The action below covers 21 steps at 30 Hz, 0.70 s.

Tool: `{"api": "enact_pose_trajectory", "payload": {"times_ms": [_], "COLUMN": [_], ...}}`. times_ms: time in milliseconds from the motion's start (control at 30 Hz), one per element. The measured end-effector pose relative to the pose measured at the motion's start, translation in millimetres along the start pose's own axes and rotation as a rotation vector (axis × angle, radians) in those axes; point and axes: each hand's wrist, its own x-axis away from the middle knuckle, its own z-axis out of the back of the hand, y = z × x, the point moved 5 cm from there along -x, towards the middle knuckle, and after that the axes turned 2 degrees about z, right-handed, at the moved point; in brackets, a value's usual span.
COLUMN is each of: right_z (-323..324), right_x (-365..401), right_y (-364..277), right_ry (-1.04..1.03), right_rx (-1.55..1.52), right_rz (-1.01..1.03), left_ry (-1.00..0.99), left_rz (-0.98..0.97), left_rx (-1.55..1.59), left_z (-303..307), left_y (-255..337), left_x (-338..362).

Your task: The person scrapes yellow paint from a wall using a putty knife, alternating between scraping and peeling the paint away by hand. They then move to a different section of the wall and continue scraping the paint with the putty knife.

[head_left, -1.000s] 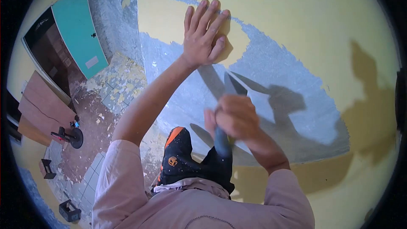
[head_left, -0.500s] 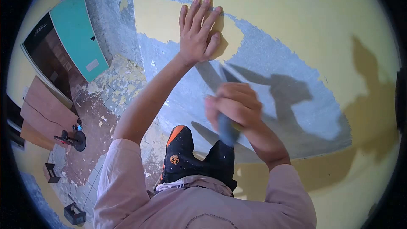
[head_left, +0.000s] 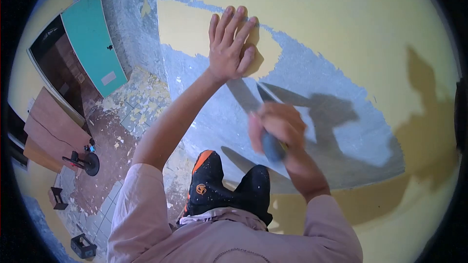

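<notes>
My left hand (head_left: 228, 48) lies flat on the wall with its fingers spread, over a remaining patch of yellow paint (head_left: 183, 24). Lower and to the right, my right hand (head_left: 285, 124) is wrapped round the dark grey handle of a scraper (head_left: 274, 148). Motion blurs this hand. The scraper's thin blade points up the wall toward the lower edge of the yellow patch, close to my left wrist. Around the blade spreads a bare grey area (head_left: 307, 65) with ragged paint edges, and shadows of my arm and the tool fall across it.
Paint flakes (head_left: 141, 95) litter the floor at left, near a green door (head_left: 90, 44). A brown board (head_left: 53, 124) leans by the doorway. A round-based black stand (head_left: 91, 164) and dark stools (head_left: 84, 246) stand on the floor.
My right hand and the scraper have shifted a little right and down, still blurred. My left hand keeps its spread position on the paint; the whole view has tilted slightly.
</notes>
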Motion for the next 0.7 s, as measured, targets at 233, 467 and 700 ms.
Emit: {"api": "enact_pose_trajectory", "payload": {"times_ms": [233,467,700], "right_z": [-6,-10,-3], "right_x": [4,-16,-15], "right_y": [4,-6,-3], "right_ry": [0.012,-0.057,0.012], "right_rx": [0.178,0.109,0.220], "right_rz": [0.006,0.110,0.017], "left_ry": [0.007,0.019,0.027], "left_rz": [0.001,-0.010,-0.008], "left_rx": [0.004,-0.009,0.007], "left_z": [0,0,0], "left_y": [1,2,1], "left_x": [2,2,0]}}
